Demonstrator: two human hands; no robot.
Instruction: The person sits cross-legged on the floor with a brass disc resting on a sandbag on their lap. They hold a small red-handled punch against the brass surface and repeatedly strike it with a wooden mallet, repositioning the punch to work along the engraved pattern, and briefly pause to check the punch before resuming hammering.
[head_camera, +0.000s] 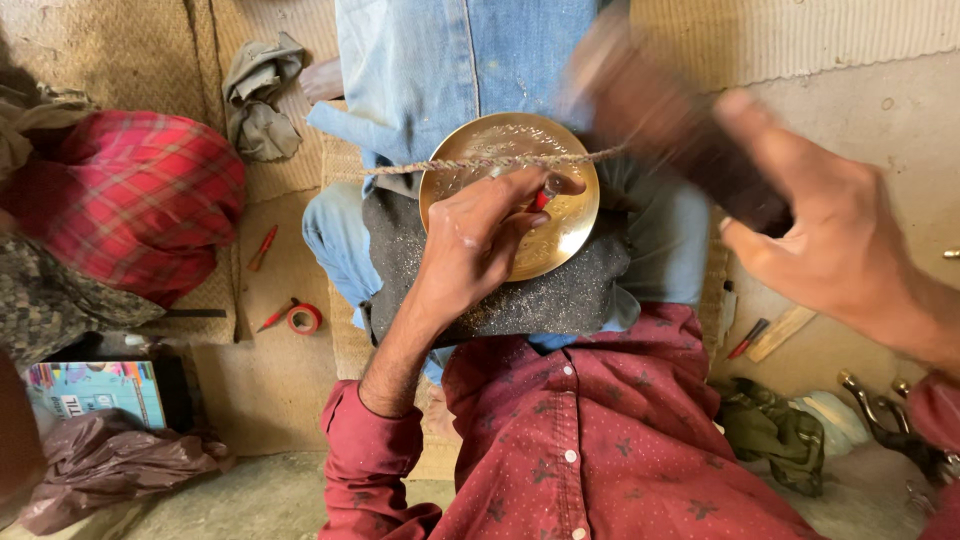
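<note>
Head view: left hand (480, 240) rests on the brass plate (575, 215) in the lap, fingers pinched on a red-tipped tool (541, 198) pointing plate-centre, while the blurred right hand (830, 230), fingers curled round a dark block (700, 150), hangs right of the plate.

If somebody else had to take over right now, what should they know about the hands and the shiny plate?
Left hand: pinches a small red-handled tool against the round, engraved brass plate.
Right hand: raised beside the plate, gripping a dark, motion-blurred mallet-like object.
Plate: on a dark cloth pad on the lap, a twisted rope across its top.
Done: engraving visible on the rim.
Left: how much remains cannot be told.
</note>
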